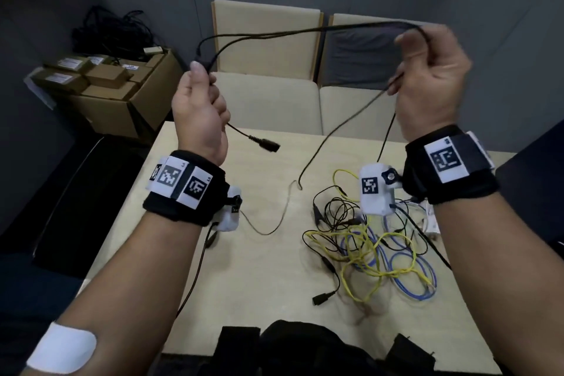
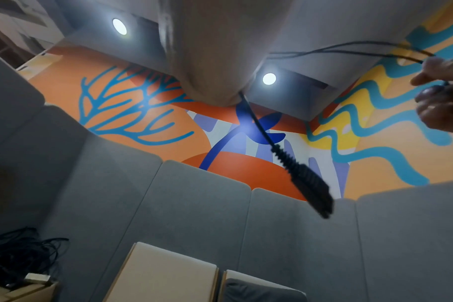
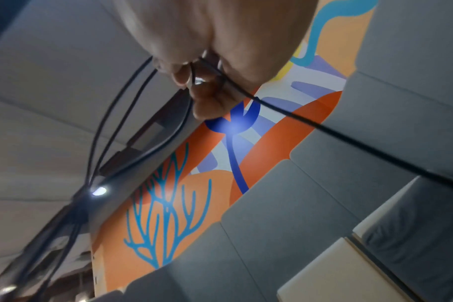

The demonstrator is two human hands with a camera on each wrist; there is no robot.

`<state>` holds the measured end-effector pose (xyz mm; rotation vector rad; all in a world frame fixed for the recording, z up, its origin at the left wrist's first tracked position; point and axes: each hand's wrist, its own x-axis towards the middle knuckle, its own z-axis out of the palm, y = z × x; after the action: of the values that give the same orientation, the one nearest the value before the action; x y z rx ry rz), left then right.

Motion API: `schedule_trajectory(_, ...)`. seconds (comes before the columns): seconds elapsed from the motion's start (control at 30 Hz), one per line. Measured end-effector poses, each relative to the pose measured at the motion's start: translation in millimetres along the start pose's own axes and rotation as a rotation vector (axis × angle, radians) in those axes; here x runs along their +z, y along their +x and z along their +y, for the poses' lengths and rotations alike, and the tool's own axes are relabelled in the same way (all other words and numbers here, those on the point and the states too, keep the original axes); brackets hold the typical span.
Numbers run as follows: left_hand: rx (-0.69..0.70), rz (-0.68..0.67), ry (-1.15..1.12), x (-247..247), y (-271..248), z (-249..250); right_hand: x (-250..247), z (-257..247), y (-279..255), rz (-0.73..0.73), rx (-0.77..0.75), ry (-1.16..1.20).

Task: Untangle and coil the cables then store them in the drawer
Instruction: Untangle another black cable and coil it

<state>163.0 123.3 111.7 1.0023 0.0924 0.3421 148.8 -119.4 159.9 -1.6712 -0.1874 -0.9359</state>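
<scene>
Both my hands, left (image 1: 200,107) and right (image 1: 430,82), grip a black cable (image 1: 274,35); a tangle (image 1: 375,250) on the table (image 1: 268,284), boxes (image 1: 103,82) left.

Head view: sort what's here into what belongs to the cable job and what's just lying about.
Job:
- black cable, held up between left hand and right hand
- its plug, dangling below the left hand
- tangle of yellow, blue and black cables on the table

Lying about:
- cardboard boxes
- black cable pile on them
- chairs
</scene>
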Motion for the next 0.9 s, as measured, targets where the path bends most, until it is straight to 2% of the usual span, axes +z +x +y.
schedule_trajectory(0.1,0.034,-0.033,0.014,4,-1,-1,3,-11,6,0.003,-0.052,0.122)
schedule_trajectory(0.17,0.035,-0.058,0.017,6,-1,-1,5,-14,8,-0.008,0.064,0.266)
schedule_trajectory(0.23,0.006,-0.154,0.061,8,-3,-5,5,-18,11,-0.054,0.213,0.427)
schedule_trajectory(0.4,-0.111,-0.686,0.441,34,-30,-32,20,-32,4,-0.233,0.396,0.708)
schedule_trajectory(0.5,-0.2,-0.915,0.542,60,-49,-53,37,-39,-3,-0.305,0.401,0.7)
schedule_trajectory(0.57,-0.241,-0.892,0.524,72,-57,-58,34,-37,-2,-0.38,0.313,0.55)
schedule_trajectory(0.63,-0.315,-0.717,0.403,78,-52,-53,20,-26,2,-0.439,0.202,0.28)
schedule_trajectory(0.7,-0.39,-0.572,0.141,81,-36,-43,2,-9,0,-0.463,0.179,0.029)
schedule_trajectory(0.77,-0.405,-0.489,-0.031,83,-24,-26,-13,17,-11,-0.542,0.321,-0.168)
schedule_trajectory(0.9,-0.377,-0.46,-0.166,86,-17,-7,-21,69,-55,-0.983,0.621,-0.552)
